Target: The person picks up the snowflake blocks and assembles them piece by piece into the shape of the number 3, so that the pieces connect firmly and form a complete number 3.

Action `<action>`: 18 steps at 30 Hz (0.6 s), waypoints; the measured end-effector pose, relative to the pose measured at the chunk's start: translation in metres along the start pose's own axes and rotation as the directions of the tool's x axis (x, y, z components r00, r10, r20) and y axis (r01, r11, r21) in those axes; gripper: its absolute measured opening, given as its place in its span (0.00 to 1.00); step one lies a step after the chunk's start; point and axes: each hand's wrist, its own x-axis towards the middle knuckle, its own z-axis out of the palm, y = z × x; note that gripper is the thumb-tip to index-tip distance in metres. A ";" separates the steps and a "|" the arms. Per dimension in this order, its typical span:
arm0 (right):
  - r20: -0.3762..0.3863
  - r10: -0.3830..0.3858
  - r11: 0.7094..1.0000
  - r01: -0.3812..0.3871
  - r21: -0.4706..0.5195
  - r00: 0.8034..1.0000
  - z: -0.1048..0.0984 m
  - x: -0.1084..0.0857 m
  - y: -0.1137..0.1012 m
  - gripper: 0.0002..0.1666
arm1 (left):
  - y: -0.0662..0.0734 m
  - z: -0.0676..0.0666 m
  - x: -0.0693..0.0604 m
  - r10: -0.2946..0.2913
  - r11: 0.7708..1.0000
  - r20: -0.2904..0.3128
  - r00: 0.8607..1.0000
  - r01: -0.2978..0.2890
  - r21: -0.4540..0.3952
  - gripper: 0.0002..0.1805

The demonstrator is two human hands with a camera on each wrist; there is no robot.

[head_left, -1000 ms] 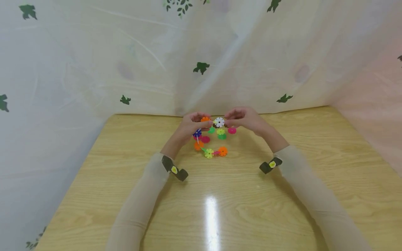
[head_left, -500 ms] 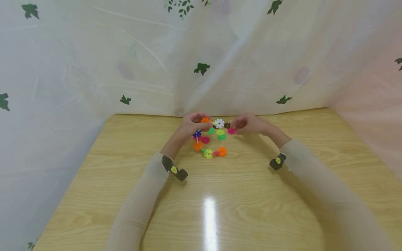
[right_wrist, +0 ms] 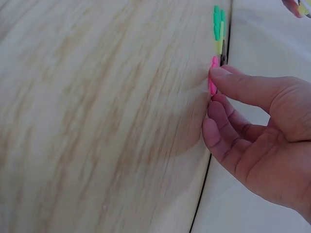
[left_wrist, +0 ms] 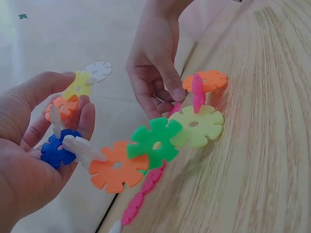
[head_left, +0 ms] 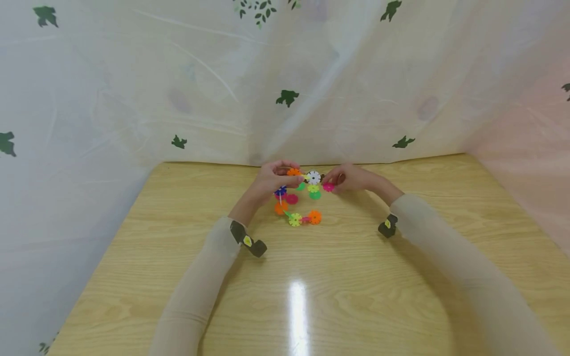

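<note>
left hand [head_left: 269, 180] and right hand [head_left: 354, 178] work near the far edge of the wooden table [head_left: 378, 277]. the left grips the curved chain of slotted discs [left_wrist: 107, 174] near its yellow disc [left_wrist: 80, 87], beside the white end disc [left_wrist: 100, 69]; the right pinches a pink disc [right_wrist: 214, 75] low by the table. whether that piece joins others is unclear. the chain looks light and stiff, likely smooth plastic, weakest at its joints; best held by the discs' flat faces, near the slots.
</note>
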 end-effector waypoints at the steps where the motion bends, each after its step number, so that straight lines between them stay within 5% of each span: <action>1: 0.001 -0.001 1.000 0.001 -0.005 1.000 0.000 0.001 0.000 0.18 | 0.000 0.000 0.000 0.002 1.000 -0.001 1.000 -0.002 0.001 0.12; 9: 0.008 0.025 1.000 -0.025 -0.013 1.000 0.001 0.001 -0.003 0.15 | 0.000 0.001 -0.001 -0.002 1.000 -0.016 1.000 0.002 -0.011 0.13; 18: -0.061 0.077 0.992 -0.070 0.105 0.995 0.009 -0.007 -0.011 0.11 | 0.000 0.001 0.001 -0.020 1.000 -0.037 0.999 0.019 -0.024 0.15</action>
